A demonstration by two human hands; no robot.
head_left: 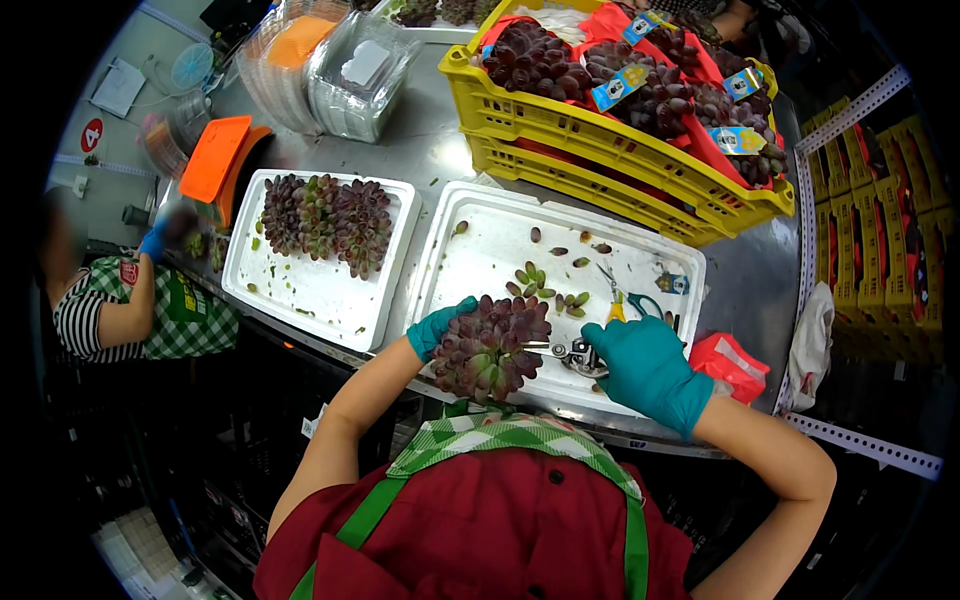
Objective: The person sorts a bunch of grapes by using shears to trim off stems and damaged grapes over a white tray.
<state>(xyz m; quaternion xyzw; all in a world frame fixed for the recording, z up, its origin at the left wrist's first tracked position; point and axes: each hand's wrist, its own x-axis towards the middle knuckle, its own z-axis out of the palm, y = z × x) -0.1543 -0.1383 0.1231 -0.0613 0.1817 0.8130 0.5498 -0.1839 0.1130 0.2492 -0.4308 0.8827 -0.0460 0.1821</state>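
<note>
In the head view my left hand (pixel 442 326), in a teal glove, holds a bunch of dark grapes (pixel 491 349) from its left side, over the near edge of a white foam tray (pixel 465 217). My right hand (pixel 645 367), gloved alike, grips small metal snips (pixel 581 358), whose blades point left and reach the bunch's right side. Whether the blades touch a grape cannot be told. Loose grapes (pixel 531 277) lie in the tray beyond the bunch. Scissors with yellow and green handles (pixel 616 309) rest beside my right hand.
Left of my tray, a second foam tray (pixel 405 225) holds grape bunches (pixel 326 221). Stacked yellow crates (pixel 555 124) with more bunches stand at the back right, clear plastic containers (pixel 360 82) at the back left. Red packaging (pixel 729 367) lies at right. A co-worker (pixel 135 300) stands at far left.
</note>
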